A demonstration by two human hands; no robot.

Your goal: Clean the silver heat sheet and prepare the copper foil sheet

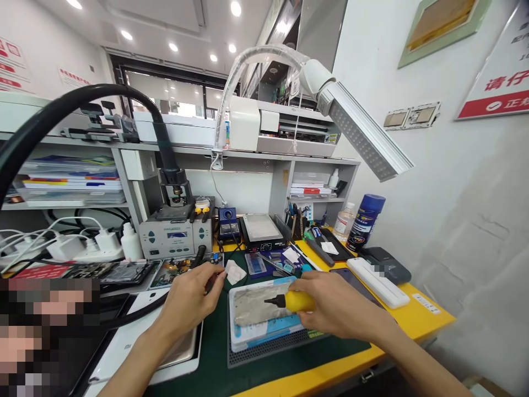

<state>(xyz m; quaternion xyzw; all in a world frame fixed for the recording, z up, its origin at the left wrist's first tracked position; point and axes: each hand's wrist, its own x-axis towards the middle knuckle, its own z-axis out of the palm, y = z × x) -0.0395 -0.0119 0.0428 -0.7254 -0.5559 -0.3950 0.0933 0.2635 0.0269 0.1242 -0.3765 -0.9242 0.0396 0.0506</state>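
Observation:
My right hand (326, 300) is wrapped around a yellow tool (300, 301) with a black tapered tip, which points left. Its tip hovers over or touches a greyish, crumpled flat sheet (256, 305); I cannot tell which. The sheet lies on a shallow white and light-blue plastic case (248, 337), and the case rests on a dark perforated mat (243, 357). To the left, my left hand (194, 295) has thumb and fingers pinched together; what they hold, if anything, is too small to name. A crumpled white tissue (236, 271) lies just beyond its fingertips.
White tablets or phones (132, 336) lie left. A grey soldering station (173, 237) and a heating plate (262, 229) stand at the back. On the right are a blue spray can (366, 223), a clear bottle (344, 221) and a white oblong box (378, 282). A lamp (363, 129) hangs above.

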